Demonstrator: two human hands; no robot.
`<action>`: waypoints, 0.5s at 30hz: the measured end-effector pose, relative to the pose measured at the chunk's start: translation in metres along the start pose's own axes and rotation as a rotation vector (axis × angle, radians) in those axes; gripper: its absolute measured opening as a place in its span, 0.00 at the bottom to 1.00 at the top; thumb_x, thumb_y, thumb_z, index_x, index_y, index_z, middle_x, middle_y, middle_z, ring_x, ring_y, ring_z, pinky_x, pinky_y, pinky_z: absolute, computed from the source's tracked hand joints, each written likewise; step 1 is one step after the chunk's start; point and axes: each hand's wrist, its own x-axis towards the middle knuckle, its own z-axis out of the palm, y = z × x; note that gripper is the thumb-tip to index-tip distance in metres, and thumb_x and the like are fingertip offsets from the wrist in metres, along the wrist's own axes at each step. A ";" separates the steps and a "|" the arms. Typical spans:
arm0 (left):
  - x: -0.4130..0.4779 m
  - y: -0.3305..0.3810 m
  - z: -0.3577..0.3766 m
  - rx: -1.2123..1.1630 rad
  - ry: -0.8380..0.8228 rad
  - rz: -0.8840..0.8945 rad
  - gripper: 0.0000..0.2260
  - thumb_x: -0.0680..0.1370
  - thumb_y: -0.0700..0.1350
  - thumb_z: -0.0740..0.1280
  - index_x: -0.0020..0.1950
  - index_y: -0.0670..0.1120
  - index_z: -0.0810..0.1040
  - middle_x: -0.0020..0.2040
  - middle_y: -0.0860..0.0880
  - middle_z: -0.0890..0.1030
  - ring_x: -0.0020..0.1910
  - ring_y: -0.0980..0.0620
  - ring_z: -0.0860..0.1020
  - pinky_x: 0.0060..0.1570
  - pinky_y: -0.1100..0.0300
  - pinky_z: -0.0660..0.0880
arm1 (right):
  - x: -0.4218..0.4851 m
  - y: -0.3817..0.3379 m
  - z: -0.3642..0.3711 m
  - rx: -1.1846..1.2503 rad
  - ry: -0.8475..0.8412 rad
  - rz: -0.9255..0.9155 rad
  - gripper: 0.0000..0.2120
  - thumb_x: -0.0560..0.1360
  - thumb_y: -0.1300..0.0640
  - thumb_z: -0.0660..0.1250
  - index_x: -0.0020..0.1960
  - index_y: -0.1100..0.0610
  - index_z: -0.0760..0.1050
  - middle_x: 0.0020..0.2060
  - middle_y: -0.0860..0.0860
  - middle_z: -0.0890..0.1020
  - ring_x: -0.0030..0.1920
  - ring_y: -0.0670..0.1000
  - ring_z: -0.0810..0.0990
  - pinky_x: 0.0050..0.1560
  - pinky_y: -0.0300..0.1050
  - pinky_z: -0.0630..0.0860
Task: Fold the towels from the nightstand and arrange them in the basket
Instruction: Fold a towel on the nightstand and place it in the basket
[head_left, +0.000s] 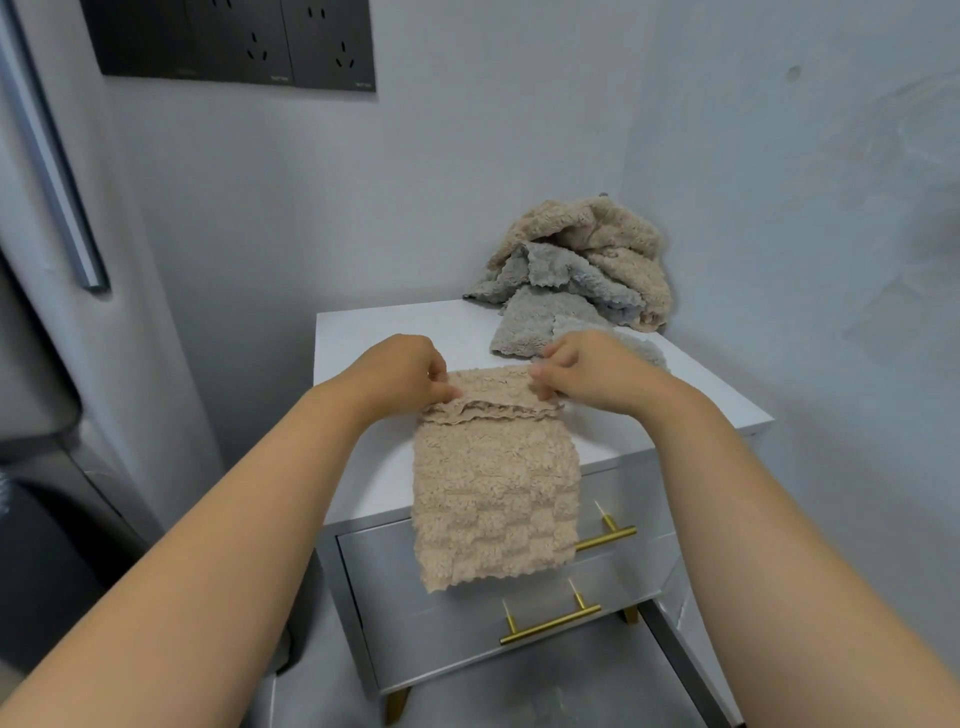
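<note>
**Towel (493, 493) half-folded on nightstand (374, 332)**

The left hand (402, 371) and right hand (582, 371) each keep a grip clamped on the towel's doubled top edge, one at each corner. Its lower part hangs over the front. A pile (582, 270) lies behind.

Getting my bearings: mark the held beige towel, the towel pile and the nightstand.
held beige towel (496, 493): head view, hanging middle panel.
towel pile (576, 265): head view, centre.
nightstand (353, 338): head view, bare top.
</note>
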 end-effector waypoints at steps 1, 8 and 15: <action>0.001 0.001 0.002 0.003 -0.001 0.003 0.16 0.76 0.51 0.69 0.31 0.45 0.74 0.34 0.48 0.77 0.32 0.52 0.72 0.33 0.61 0.67 | 0.001 -0.001 0.001 0.017 0.044 -0.002 0.15 0.77 0.52 0.66 0.36 0.59 0.82 0.39 0.48 0.83 0.44 0.45 0.81 0.43 0.40 0.71; 0.001 -0.001 0.003 -0.110 0.030 0.037 0.11 0.71 0.48 0.74 0.47 0.48 0.75 0.42 0.55 0.74 0.41 0.55 0.73 0.38 0.63 0.68 | 0.000 -0.006 0.020 -0.119 -0.090 0.011 0.30 0.72 0.48 0.71 0.71 0.51 0.65 0.67 0.49 0.72 0.63 0.51 0.73 0.60 0.44 0.69; -0.005 -0.010 -0.009 -0.181 -0.177 0.028 0.22 0.68 0.54 0.75 0.60 0.51 0.77 0.53 0.55 0.79 0.53 0.54 0.76 0.54 0.60 0.71 | 0.000 -0.010 0.012 -0.165 -0.148 0.019 0.28 0.70 0.53 0.75 0.67 0.53 0.70 0.60 0.49 0.76 0.53 0.49 0.73 0.54 0.43 0.70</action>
